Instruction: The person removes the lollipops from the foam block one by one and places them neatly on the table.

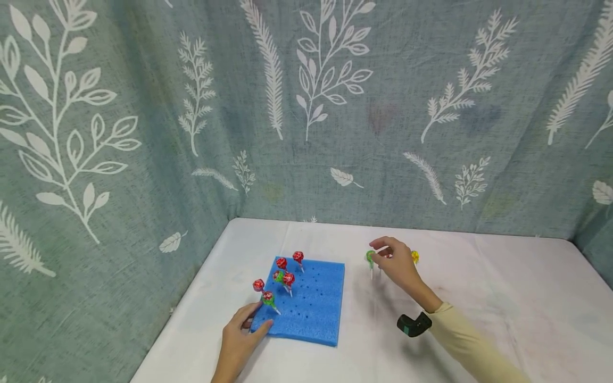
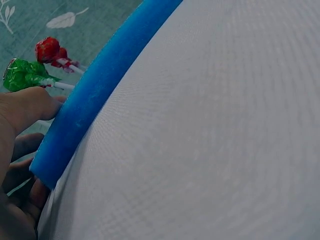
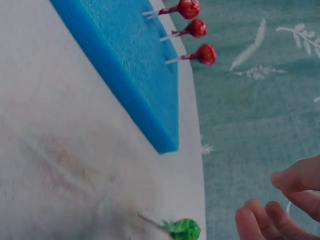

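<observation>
A blue foam board [image 1: 311, 306] with rows of small holes lies on the white table. Several lollipops stand stuck in its left part, mostly red [image 1: 289, 279], with a green one [image 1: 268, 298] at the near corner. My left hand [image 1: 254, 324] grips that near left corner, thumb [image 2: 27, 105] on top and fingers under the edge [image 2: 100, 85]. To the right of the board, my right hand [image 1: 384, 255] hovers with loosely curled fingers [image 3: 280, 210] beside a loose green lollipop [image 1: 370, 257], which it does not touch in the right wrist view [image 3: 184, 229]. A yellow lollipop [image 1: 414, 257] shows just behind that hand.
A white cloth [image 1: 503, 298] covers the table. Teal curtains with a white leaf print [image 1: 335, 106] hang close behind and along the left side. A black wrist camera [image 1: 414, 324] sits on my right forearm.
</observation>
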`<state>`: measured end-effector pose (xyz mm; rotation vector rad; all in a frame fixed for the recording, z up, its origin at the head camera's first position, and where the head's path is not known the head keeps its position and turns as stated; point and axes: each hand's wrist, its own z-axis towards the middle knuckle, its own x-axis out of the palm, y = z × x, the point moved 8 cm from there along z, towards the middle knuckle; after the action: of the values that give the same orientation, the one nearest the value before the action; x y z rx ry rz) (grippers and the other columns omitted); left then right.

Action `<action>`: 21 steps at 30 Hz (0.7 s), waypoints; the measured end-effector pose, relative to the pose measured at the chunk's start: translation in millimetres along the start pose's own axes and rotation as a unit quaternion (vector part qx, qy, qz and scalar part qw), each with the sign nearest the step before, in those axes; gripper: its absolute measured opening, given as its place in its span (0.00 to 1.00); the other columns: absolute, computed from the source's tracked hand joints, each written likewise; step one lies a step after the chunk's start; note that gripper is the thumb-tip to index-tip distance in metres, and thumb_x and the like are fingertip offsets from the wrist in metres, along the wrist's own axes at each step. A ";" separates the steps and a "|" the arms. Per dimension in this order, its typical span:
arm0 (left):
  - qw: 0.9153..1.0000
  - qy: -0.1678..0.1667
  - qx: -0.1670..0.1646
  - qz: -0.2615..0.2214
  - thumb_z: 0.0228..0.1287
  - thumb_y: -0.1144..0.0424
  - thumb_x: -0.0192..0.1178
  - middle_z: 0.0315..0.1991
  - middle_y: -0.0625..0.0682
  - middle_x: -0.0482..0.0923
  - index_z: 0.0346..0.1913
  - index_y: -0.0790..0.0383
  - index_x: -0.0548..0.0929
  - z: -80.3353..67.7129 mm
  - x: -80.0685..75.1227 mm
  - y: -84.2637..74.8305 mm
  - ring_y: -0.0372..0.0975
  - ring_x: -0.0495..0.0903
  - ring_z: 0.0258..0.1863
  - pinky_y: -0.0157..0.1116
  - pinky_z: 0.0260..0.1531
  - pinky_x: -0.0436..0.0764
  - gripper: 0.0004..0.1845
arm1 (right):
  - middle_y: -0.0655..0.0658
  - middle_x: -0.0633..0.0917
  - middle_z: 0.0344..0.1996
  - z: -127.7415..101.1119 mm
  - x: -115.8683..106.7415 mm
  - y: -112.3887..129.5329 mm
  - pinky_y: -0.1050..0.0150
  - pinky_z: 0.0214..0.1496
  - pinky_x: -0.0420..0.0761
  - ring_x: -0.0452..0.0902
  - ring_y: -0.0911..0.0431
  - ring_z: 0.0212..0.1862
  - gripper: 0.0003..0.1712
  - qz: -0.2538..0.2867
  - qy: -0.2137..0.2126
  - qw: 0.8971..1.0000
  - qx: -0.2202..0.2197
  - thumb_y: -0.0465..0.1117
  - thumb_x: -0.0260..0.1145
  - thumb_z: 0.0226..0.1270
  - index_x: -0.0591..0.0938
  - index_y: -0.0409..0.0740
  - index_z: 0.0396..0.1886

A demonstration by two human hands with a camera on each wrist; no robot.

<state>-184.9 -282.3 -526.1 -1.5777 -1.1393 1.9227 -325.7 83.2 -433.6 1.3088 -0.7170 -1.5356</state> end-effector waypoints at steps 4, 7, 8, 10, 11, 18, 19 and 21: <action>1.000 -0.002 -0.003 -0.001 0.50 0.48 0.72 0.58 0.48 0.74 0.59 0.51 0.78 0.5 0.4 0.2 0.38 0.74 0.48 0.34 0.46 0.76 0.32 | 0.39 0.82 0.39 -0.5 8.9 7.5 0.65 0.33 0.79 0.79 0.50 0.37 0.11 0.001 0.009 1.000 -0.015 0.32 0.68 0.59 0.82 0.39 0.42; 1.000 -0.003 -0.004 -0.002 0.50 0.48 0.72 0.58 0.48 0.74 0.59 0.52 0.78 0.8 0.5 -0.4 0.38 0.74 0.48 0.33 0.46 0.76 0.32 | 0.41 0.82 0.38 -0.1 14.5 11.8 0.64 0.34 0.79 0.79 0.50 0.37 0.10 0.004 0.012 1.000 -0.024 0.32 0.69 0.58 0.83 0.40 0.41; 1.000 -0.003 -0.004 -0.002 0.50 0.48 0.72 0.58 0.48 0.74 0.59 0.52 0.78 0.6 0.5 -0.5 0.38 0.74 0.48 0.33 0.45 0.76 0.32 | 0.41 0.82 0.38 -0.3 16.4 13.0 0.64 0.33 0.79 0.79 0.50 0.37 0.10 0.005 0.014 1.000 -0.024 0.32 0.69 0.58 0.83 0.41 0.41; 1.000 -0.003 -0.002 -0.004 0.50 0.49 0.72 0.58 0.48 0.74 0.59 0.52 0.78 0.3 0.4 -1.4 0.38 0.74 0.48 0.33 0.45 0.76 0.31 | 0.41 0.82 0.38 -0.5 19.6 15.0 0.64 0.31 0.79 0.78 0.50 0.37 0.10 0.008 0.016 1.000 -0.022 0.32 0.69 0.58 0.83 0.41 0.41; 1.000 -0.003 -0.002 -0.006 0.50 0.49 0.72 0.58 0.48 0.74 0.59 0.52 0.78 0.2 0.4 -1.9 0.38 0.74 0.48 0.33 0.45 0.76 0.31 | 0.41 0.82 0.38 -0.4 21.3 15.6 0.64 0.30 0.80 0.78 0.50 0.38 0.10 0.010 0.017 1.000 -0.019 0.32 0.69 0.58 0.83 0.41 0.41; 1.000 -0.009 0.009 -0.014 0.49 0.52 0.73 0.57 0.48 0.75 0.58 0.52 0.78 0.1 -0.8 -3.1 0.38 0.75 0.47 0.33 0.46 0.76 0.31 | 0.43 0.82 0.38 -0.5 31.7 21.1 0.63 0.30 0.80 0.78 0.50 0.38 0.10 0.018 0.021 1.000 -0.013 0.32 0.69 0.58 0.83 0.42 0.41; 1.000 -0.009 0.010 -0.014 0.49 0.53 0.73 0.57 0.48 0.75 0.58 0.53 0.78 0.2 -1.0 -3.0 0.38 0.75 0.47 0.33 0.45 0.76 0.30 | 0.44 0.82 0.38 -0.3 33.4 21.6 0.63 0.30 0.80 0.78 0.50 0.38 0.10 0.020 0.022 0.999 -0.015 0.31 0.69 0.57 0.83 0.42 0.40; 1.000 -0.008 0.009 -0.012 0.49 0.53 0.73 0.57 0.48 0.75 0.58 0.52 0.78 0.3 -1.2 -2.7 0.38 0.75 0.47 0.33 0.46 0.76 0.30 | 0.44 0.82 0.37 -0.1 36.6 22.6 0.64 0.29 0.80 0.79 0.50 0.37 0.10 0.023 0.020 0.999 -0.022 0.31 0.69 0.57 0.83 0.42 0.40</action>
<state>-185.4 -281.7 -523.2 -1.5346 -1.1399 1.9272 -317.8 41.2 -428.0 1.2790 -0.6801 -1.4767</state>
